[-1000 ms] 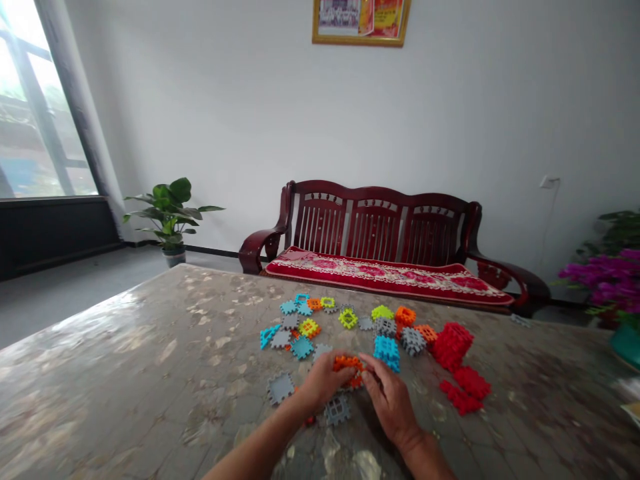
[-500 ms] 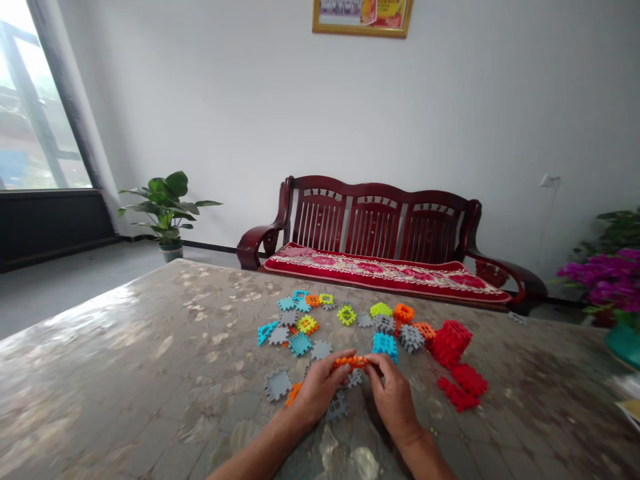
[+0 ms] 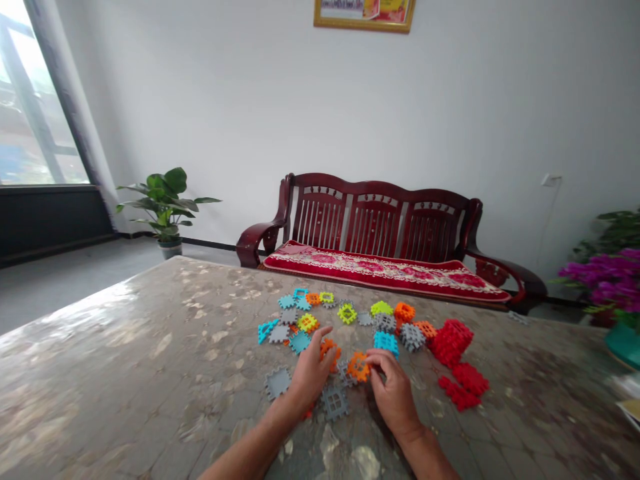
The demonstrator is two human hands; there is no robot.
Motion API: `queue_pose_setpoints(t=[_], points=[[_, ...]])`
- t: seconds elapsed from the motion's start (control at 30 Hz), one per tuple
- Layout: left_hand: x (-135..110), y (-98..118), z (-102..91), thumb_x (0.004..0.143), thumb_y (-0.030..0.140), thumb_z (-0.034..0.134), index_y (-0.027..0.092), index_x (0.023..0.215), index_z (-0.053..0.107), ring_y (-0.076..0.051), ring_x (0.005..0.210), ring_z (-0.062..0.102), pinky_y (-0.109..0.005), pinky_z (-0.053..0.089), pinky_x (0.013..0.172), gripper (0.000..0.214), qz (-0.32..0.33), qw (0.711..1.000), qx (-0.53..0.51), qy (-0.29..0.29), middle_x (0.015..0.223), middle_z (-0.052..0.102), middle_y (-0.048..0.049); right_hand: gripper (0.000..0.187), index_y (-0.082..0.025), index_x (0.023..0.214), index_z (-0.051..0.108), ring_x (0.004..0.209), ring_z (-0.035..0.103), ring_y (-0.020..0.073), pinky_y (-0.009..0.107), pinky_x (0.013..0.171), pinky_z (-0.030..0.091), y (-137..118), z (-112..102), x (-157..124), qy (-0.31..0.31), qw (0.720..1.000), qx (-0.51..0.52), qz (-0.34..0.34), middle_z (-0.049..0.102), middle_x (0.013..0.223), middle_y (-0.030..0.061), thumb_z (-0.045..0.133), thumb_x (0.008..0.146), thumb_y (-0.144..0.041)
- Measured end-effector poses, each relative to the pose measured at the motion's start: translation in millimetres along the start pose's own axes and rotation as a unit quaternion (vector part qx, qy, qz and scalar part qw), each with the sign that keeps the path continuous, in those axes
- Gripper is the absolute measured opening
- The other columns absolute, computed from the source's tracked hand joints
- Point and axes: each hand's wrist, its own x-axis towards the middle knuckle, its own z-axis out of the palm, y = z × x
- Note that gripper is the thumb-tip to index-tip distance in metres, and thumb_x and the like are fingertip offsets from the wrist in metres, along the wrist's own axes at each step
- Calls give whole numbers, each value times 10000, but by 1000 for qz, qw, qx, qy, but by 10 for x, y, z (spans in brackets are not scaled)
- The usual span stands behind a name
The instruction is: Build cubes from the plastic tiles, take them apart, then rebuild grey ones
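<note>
Near the table's front edge my left hand (image 3: 310,377) is closed on an orange toothed tile (image 3: 329,349). My right hand (image 3: 393,390) pinches a second orange toothed tile (image 3: 359,366) a little to the right; the two pieces are apart. A grey window tile (image 3: 335,402) lies between my wrists and a grey flat tile (image 3: 278,383) lies left of my left hand. Just beyond my right fingers sits a blue cube (image 3: 386,343).
Several loose blue, grey, yellow and orange tiles (image 3: 300,320) are scattered on the marbled table (image 3: 150,360). A red cube (image 3: 453,341) and red flat pieces (image 3: 463,385) lie to the right. Beyond the table stands a wooden bench (image 3: 380,253); a flower pot (image 3: 623,340) is at the right edge.
My hands held one orange assembly together before. Now they have moved apart, each holding a separate orange tile, with the left hand shifted left and farther away.
</note>
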Motion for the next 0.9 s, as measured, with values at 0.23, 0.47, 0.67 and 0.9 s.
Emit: queue_pose_setpoints(t=[0.23, 0.47, 0.67, 0.9], points=[[79, -40, -204, 803, 161, 477, 186, 1342, 506, -226, 1230, 543, -378, 388, 1069, 541, 137, 967, 202, 72, 1296, 624, -99, 406, -238, 1055, 677, 1127, 631, 199, 391, 1008, 502, -41, 3, -31, -73, 997, -26, 7, 690, 1170, 60, 381, 833, -68], [175, -49, -581, 869, 205, 464, 224, 1316, 541, -248, 1274, 485, -426, 338, 1099, 454, 91, 909, 334, 232, 1360, 579, -80, 473, -235, 1232, 631, 1197, 580, 284, 463, 1058, 451, -89, 18, -59, -162, 981, -106, 26, 650, 1276, 77, 668, 761, -201], [246, -193, -869, 906, 273, 413, 193, 1353, 525, -286, 1330, 421, -480, 281, 1113, 467, -24, 867, 406, 287, 1391, 556, -111, 437, -262, 1203, 651, 1106, 616, 285, 457, 990, 489, -94, 38, -40, -165, 978, -122, 38, 694, 1185, 56, 682, 768, -220], [354, -370, -856, 905, 333, 392, 210, 1344, 553, -290, 1291, 469, -501, 254, 1111, 483, -60, 872, 445, 194, 1366, 593, -118, 473, -271, 1229, 636, 1109, 620, 256, 413, 978, 503, -153, -104, 12, -120, 989, -85, 1, 689, 1185, 61, 661, 760, -214]])
